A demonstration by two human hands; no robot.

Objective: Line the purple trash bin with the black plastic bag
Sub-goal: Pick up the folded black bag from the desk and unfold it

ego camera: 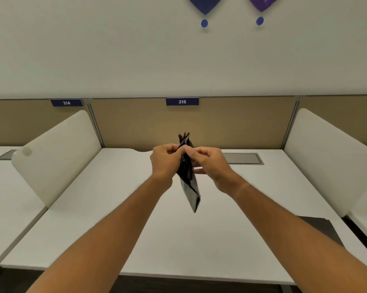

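A folded black plastic bag (190,187) hangs in the air above the white desk, held at its upper end. My left hand (165,160) pinches the bag's top from the left and my right hand (210,163) pinches it from the right, thumbs nearly touching. The bag's lower part dangles down as a narrow folded strip, and a few crumpled tips stick up above my fingers. No purple trash bin is in view.
The white desk (136,218) has low white dividers on the left (58,153) and right (326,157). A tan partition with label 215 (182,101) stands behind. A grey cable hatch (242,158) lies flush at the desk's back right.
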